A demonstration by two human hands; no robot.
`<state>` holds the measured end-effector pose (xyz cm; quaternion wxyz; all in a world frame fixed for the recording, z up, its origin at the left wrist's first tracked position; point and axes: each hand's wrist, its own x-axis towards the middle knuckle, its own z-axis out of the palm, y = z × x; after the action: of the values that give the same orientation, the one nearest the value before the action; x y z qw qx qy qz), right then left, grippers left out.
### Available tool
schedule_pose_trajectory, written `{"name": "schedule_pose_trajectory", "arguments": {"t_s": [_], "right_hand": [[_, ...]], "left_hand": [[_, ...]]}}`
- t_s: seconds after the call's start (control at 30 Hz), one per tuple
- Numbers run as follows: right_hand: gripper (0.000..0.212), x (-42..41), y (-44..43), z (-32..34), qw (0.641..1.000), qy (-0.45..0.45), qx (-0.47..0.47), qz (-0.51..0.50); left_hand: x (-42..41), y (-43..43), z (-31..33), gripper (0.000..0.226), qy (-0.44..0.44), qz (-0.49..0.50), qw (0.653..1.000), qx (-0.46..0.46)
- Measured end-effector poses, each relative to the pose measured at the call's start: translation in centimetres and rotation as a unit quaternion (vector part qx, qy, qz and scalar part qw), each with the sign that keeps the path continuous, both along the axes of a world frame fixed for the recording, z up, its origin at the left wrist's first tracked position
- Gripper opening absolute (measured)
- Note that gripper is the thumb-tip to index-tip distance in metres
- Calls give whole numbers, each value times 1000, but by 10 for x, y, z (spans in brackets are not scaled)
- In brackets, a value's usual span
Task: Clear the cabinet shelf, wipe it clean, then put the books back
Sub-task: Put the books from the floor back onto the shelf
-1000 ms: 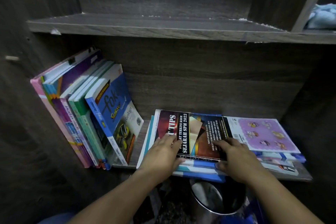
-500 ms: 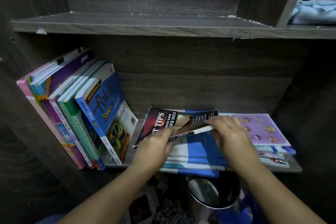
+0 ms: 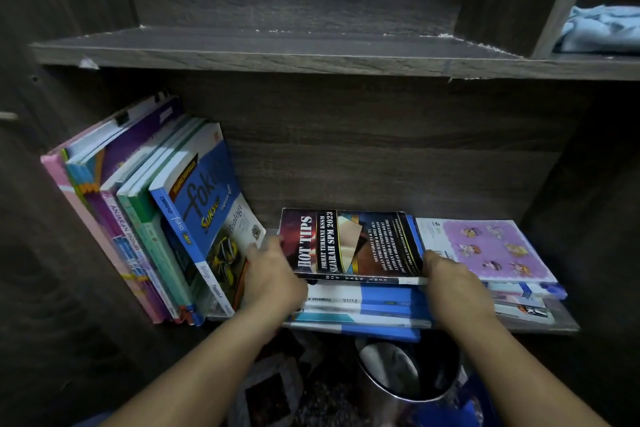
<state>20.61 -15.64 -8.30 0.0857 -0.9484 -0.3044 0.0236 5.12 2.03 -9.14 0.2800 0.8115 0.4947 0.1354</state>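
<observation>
1. Head view: a black book (image 3: 349, 243) lies flat on top of a stack of blue books (image 3: 367, 308) on the lower shelf (image 3: 568, 324) of the cabinet, with its spine facing the front.
2. The right hand (image 3: 453, 288) is at the near right corner of the black book. Its fingers are curled under that corner, grasping it.
3. The left hand (image 3: 273, 274) is at the left end of the black book, with its fingertips against the edge. They are blurred, so I cannot tell whether they are clenched on it.
4. Left of the black book, a row of leaning books (image 3: 166, 218) tilts against the cabinet side.
5. Just right of the black book, a purple book (image 3: 495, 250) lies flat on another pile.
6. Above the black book is the upper shelf (image 3: 277, 52), and a blue cloth (image 3: 602, 29) sits in the compartment at its far right.
7. Below the black book, under the shelf edge, stands a metal bin (image 3: 408, 371).
</observation>
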Motion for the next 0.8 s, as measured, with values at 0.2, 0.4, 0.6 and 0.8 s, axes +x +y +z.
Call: {"name": "schedule_pose_trajectory", "arguments": {"t_s": [0.2, 0.4, 0.6, 0.8], "right_hand": [[29, -1, 4, -1, 1000, 9, -27, -5], [51, -12, 13, -14, 996, 9, -73, 53], [47, -22, 18, -17, 990, 0, -58, 132], [47, -26, 20, -9, 982, -25, -64, 174]], "left_hand": [[-4, 5, 13, 58, 14, -59, 998, -10], [3, -1, 19, 46, -52, -46, 997, -14], [3, 23, 21, 32, -56, 53, 996, -49], [-6, 33, 30, 15, -99, 46, 992, -55]]}}
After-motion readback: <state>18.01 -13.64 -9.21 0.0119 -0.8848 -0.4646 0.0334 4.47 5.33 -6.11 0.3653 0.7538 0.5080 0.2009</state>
